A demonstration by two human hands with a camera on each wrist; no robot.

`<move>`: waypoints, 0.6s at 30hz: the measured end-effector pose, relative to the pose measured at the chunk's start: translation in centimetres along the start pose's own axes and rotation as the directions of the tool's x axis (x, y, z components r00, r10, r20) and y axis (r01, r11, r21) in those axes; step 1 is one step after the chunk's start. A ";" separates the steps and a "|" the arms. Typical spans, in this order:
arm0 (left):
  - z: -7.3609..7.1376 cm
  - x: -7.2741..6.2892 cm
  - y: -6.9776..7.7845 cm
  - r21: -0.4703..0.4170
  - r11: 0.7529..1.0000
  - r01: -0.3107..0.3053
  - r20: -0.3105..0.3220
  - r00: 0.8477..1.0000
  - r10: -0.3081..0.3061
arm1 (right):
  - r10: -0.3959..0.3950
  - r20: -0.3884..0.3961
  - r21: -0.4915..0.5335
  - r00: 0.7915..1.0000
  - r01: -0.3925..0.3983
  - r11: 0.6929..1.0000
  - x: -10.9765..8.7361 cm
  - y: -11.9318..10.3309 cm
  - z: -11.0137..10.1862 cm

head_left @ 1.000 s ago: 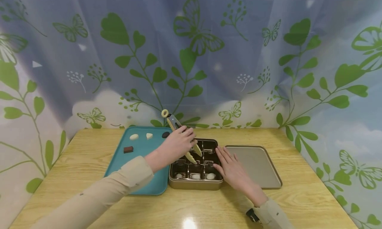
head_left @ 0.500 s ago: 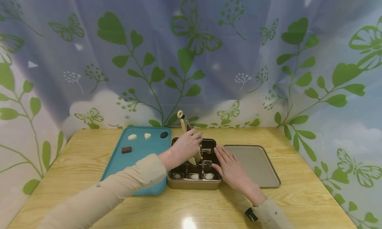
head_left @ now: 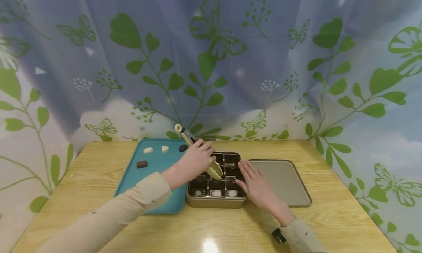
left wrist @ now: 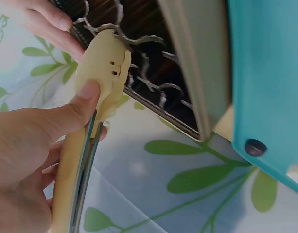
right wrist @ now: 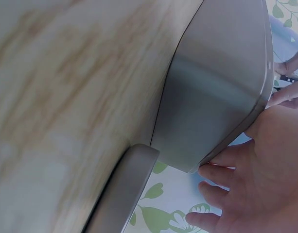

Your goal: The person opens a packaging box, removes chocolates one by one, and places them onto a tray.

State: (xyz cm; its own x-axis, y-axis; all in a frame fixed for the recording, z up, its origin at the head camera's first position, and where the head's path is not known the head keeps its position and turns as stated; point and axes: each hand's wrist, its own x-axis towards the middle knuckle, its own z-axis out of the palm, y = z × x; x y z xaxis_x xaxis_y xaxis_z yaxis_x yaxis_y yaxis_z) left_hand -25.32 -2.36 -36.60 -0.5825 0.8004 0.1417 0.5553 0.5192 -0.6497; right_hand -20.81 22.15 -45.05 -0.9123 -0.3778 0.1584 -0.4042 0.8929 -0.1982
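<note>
Cream plastic tongs (head_left: 211, 164): I see them gripped in my left hand (head_left: 195, 160), thumb pressed along one arm in the left wrist view, the two arms squeezed nearly together; the ring end points up and back, the scalloped tips sit low over the middle of the tin.
Left hand fingers (left wrist: 71, 114): curled round the tongs, holding them at a slant.
Gold tin (head_left: 215, 202): a square box with a dark grid of compartments, standing on the worktop (head_left: 211, 227) between the teal tray and the flat lid.
Front row of the tin: three pale sweets (head_left: 215, 193), one per compartment; whether the tongs hold anything I cannot tell.
Right hand (head_left: 256, 185): lies flat with fingers straight, resting against the tin's right edge and wall, gripping nothing.
Teal tray (head_left: 155, 194): touching the tin's left side, carrying two pale pieces (head_left: 156, 149), a dark round piece (head_left: 182, 148) and a brown square (head_left: 142, 164).
Lid (head_left: 283, 181): flat, metal-coloured, just right of the tin, beside my right hand.
</note>
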 end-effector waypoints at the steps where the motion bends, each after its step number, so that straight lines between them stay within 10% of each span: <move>1: 0.1 -0.1 -0.1 -0.001 1.000 0.003 -0.007 1.000 -0.003 | 0.002 0.001 0.000 1.000 -0.002 1.000 0.0 0.1 0.0; 9: -0.4 0.7 0.1 0.073 0.997 -0.037 -0.014 0.999 0.038 | 0.002 0.006 -0.019 1.000 -0.002 1.000 -0.1 0.3 0.0; 18: -1.9 3.0 1.2 0.174 0.974 -0.146 0.117 0.985 0.126 | -0.009 0.004 -0.023 1.000 0.009 1.000 0.1 0.2 0.0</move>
State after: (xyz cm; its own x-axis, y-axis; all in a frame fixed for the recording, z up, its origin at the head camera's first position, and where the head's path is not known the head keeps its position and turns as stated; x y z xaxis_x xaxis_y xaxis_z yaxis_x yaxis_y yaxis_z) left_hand -25.30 1.15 -35.55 -0.5730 0.8190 -0.0297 0.5223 0.3370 -0.7833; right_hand -20.94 22.29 -45.09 -0.9088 -0.3867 0.1565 -0.4109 0.8948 -0.1747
